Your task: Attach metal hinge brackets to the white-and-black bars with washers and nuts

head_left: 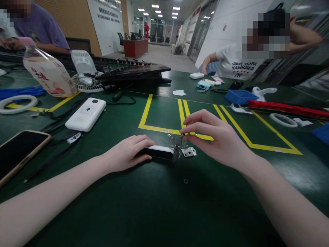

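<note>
The left hand [133, 151] curls around a black-and-white bar [161, 153] on the green counter [154, 206], its long axis running sideways, metal-fitted end pointing right; there the right hand [218, 139], fingertips nearly together, pinches a small dark part [183, 134] near a metal plate [189, 152]

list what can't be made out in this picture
All in the head view:
- Left end of the black-and-white bar: hidden by the left hand.
- What the small dark piece in the right hand is: too small, partly covered by that hand.
- Far left part of the phone: cut off by the left edge.
- Print on the tape label: too small to read.
</note>
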`<state>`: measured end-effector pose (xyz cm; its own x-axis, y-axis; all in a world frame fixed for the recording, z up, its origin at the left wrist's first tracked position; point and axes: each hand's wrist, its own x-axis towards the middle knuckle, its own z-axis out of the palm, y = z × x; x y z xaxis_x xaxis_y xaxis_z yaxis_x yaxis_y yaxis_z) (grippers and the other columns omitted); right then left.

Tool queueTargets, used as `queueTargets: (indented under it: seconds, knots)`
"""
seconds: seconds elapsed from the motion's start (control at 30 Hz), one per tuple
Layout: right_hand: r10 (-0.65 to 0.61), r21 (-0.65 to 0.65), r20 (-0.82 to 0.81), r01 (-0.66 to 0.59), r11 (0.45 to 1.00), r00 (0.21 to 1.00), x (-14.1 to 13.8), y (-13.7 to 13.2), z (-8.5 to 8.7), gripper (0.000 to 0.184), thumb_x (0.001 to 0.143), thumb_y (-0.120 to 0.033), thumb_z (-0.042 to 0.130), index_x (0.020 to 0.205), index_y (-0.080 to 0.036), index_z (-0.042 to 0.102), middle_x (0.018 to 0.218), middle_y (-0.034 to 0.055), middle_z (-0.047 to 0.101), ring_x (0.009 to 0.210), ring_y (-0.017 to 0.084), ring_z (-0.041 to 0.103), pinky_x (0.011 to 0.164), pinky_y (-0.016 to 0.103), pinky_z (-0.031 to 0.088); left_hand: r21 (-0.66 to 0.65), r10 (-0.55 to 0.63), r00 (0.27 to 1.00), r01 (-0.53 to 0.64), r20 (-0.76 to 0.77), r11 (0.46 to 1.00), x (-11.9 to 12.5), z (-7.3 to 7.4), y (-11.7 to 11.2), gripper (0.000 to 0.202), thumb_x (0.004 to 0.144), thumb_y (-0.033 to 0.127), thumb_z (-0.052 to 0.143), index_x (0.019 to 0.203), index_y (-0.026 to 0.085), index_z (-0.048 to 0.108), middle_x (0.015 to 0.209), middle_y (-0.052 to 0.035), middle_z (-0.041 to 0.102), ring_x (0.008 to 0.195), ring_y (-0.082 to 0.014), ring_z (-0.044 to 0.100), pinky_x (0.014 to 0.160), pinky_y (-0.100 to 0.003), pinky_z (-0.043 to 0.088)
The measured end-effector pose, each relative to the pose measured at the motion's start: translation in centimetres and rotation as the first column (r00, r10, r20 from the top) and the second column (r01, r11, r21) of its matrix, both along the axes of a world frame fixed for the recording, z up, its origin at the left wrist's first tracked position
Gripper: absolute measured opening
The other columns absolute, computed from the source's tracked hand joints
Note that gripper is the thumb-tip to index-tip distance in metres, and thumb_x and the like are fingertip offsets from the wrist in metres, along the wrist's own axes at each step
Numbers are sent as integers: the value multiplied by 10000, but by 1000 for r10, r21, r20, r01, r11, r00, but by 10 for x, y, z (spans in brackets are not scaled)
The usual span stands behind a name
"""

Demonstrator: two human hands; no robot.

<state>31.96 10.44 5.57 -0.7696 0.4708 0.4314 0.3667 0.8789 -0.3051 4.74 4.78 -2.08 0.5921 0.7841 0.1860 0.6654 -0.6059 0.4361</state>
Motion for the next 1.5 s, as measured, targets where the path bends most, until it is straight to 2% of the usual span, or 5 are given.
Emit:
queueTargets:
  seconds: [0.17,0.33,0.87,1.33,1.5]
  knots:
    - [25,68,196,-38,997,980,0,-6,-1,172,938,-212,512,1003,-206,671,1223,77,519,1105,237,514,903,410,449,47,-1,1000,2,-18,999,0,0,0,298,947,219,528,1241,204,479,1210,-88,589,1091,-239,574,913,-422,487]
    - [26,106,287,-58,993,958,-1,-7,-4,177,935,-193,521,1014,-219,677,1271,64,505,1122,239,505,904,418,430,63,-4,999,6,-34,998,0,0,0,305,944,206,533,1243,192,474,1216,-93,584,1102,-246,563,916,-427,477]
    - [22,103,316,-57,993,948,0,-7,-4,180,931,-189,550,1029,-240,693,1261,35,531,1083,239,532,869,429,448,76,-30,999,32,-29,997,1,0,1,321,940,195,539,1254,196,472,1213,-91,594,1090,-237,577,893,-415,484]
    - [33,-50,287,-19,999,957,-2,-6,-4,173,908,-152,568,993,-231,696,1205,14,569,1045,201,565,856,374,477,83,-43,998,47,-43,995,0,-1,2,310,952,223,528,1254,177,473,1194,-94,600,1051,-226,587,865,-387,483]
    - [26,-96,291,2,995,956,-4,-7,-4,105,902,-176,590,957,-208,673,1161,18,582,1023,199,566,857,376,474,75,-46,998,50,-49,996,0,-1,1,312,956,226,525,1260,179,471,1195,-90,603,1053,-223,585,870,-387,478]
